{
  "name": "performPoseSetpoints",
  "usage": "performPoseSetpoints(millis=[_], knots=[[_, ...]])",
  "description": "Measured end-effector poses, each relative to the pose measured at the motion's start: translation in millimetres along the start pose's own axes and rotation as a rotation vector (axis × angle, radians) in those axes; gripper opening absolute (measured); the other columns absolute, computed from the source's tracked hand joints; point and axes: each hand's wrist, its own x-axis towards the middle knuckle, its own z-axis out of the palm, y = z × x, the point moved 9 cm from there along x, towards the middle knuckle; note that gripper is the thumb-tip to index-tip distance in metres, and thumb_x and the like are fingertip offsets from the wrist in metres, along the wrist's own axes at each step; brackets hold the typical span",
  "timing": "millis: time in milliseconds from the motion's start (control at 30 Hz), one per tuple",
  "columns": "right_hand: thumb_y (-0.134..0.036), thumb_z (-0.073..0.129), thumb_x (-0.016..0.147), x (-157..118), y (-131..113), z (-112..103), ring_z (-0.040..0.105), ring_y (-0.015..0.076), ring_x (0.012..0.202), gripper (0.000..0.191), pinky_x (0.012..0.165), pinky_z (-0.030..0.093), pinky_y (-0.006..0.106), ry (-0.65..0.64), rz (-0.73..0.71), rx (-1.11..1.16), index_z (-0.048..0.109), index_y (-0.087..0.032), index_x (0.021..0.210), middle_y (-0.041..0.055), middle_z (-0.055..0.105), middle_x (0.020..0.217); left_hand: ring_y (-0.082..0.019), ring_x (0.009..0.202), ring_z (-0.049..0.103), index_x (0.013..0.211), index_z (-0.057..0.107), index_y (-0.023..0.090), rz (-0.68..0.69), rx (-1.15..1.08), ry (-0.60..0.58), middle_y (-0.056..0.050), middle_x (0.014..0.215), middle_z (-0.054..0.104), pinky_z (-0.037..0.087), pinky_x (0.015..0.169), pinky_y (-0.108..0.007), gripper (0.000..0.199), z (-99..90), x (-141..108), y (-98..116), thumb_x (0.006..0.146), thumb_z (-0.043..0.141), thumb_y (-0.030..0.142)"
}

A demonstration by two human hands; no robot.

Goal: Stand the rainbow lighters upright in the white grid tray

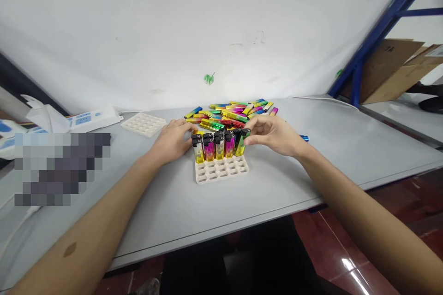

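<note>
A short dark marking, apparently "7A" or "74", can be read on a cardboard box (387,67) at the upper right of the frame. Beside it, at the right edge, a white label (436,51) is carried by another carton (420,71), its print too small to be made out. Blue panels are shown on a white power strip (104,117) at the left; any lettering there is too blurred to be read.

Bright light leaves glare on the red floor (332,242); pixelation blocks the left.
</note>
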Motion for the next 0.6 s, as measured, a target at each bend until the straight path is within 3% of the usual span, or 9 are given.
performPoseSetpoints(millis=[267, 467, 600], knots=[[-0.036, 0.088, 0.067, -2.1, -7.7, 0.9, 0.066, 0.0159, 0.075, 0.038, 0.072, 0.052, 0.032, 0.044, -0.055, -0.020, 0.060, -0.021, 0.088, -0.0010, 0.067, 0.076, -0.031, 0.109, 0.055, 0.106, 0.066, 0.023, -0.005, 0.010, -0.020, -0.011, 0.116, 0.064, 0.044, 0.095, -0.045, 0.028, 1.8, 0.3, 0.3, 0.081, 0.053, 0.025], [-0.037, 0.085, 0.070, -3.0, -4.3, 11.5, 0.067, 0.0169, 0.076, 0.035, 0.070, 0.052, 0.032, -0.026, -0.035, -0.070, 0.060, -0.021, 0.087, 0.0007, 0.068, 0.080, -0.031, 0.109, 0.055, 0.105, 0.065, 0.023, 0.010, 0.010, -0.010, -0.010, 0.116, 0.065, 0.045, 0.094, -0.044, 0.027, 2.6, -0.1, 0.2, 0.081, 0.054, 0.024], [-0.047, 0.078, 0.076, -1.5, -8.9, -1.0, 0.062, 0.0144, 0.068, 0.035, 0.064, 0.050, 0.029, 0.074, -0.060, -0.109, 0.056, -0.021, 0.084, 0.0006, 0.065, 0.076, -0.032, 0.108, 0.055, 0.105, 0.066, 0.023, 0.016, 0.011, 0.002, -0.010, 0.115, 0.064, 0.045, 0.092, -0.044, 0.027, 2.4, -0.5, -0.6, 0.082, 0.055, 0.026]])
